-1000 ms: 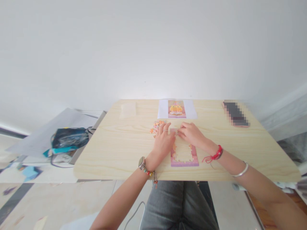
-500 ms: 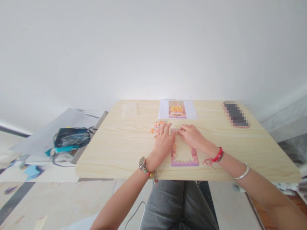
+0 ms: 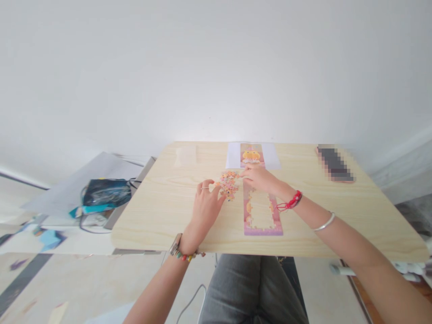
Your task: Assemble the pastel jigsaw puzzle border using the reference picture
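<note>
Head view: a jigsaw puzzle board [image 3: 262, 215] lies on the wooden table [image 3: 162, 211] near its front edge, and everything else is placed from it. Its pink border and part of the left side look filled, while the pale middle shows bare, so by my judgement most of the picture is left to build. Just left of the board's far end sits the heap of loose pieces [image 3: 228, 182]. The left hand [image 3: 206, 203] rests beside that heap, fingers lightly curled, the tips touching its near edge; whether it grips a piece, I cannot tell. The right hand [image 3: 259, 177] reaches over the board's far end toward the heap, fingers drawn together as if pinching at a piece, though the piece itself is too small to make out.

Beyond the board's far end lies the reference picture [image 3: 251, 155] on white paper. Far right of the board is a phone [image 3: 335, 164]; far left, a clear plastic bag [image 3: 185, 155]. Off the table, left of the board, a dark pouch with cables [image 3: 106, 193] sits on another surface. Nothing lies between the heap and the board.
</note>
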`<state>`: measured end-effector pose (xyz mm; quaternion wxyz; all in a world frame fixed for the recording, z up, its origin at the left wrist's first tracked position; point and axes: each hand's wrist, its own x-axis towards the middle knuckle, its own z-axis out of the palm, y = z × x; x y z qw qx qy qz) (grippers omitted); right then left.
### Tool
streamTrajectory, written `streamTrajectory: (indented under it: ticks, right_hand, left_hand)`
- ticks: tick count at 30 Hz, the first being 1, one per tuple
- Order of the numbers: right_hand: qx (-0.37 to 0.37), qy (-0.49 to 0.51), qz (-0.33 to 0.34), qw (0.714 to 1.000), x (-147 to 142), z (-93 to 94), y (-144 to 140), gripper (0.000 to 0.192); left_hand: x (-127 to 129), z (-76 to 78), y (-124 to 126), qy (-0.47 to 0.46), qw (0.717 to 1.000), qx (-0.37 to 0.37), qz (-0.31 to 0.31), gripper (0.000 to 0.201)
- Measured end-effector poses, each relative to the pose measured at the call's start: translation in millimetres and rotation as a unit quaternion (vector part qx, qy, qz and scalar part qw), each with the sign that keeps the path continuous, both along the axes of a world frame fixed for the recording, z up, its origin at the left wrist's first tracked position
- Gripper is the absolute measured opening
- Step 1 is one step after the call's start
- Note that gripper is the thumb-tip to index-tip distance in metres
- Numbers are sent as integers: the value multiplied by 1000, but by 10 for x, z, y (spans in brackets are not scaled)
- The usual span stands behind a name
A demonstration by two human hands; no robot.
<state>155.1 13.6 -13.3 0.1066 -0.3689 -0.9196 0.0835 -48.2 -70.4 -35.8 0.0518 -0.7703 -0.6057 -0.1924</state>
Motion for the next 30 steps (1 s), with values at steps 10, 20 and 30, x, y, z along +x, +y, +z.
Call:
streamTrajectory:
  ticks: [10,20,30]
  right_hand:
    - [15,6,68,998,-218,-158,-125,21]
    - [37,19,-8,999,-80,-185,-53,27]
    - [46,-44,-34,997,-123,-208,166,33]
  left_hand:
    - [131,-27,-29,6,998,-57,-5,31]
    - [158,-18,-8,29,996,-75,49,39]
    - [165,10,275,38,991,-122,28,41]
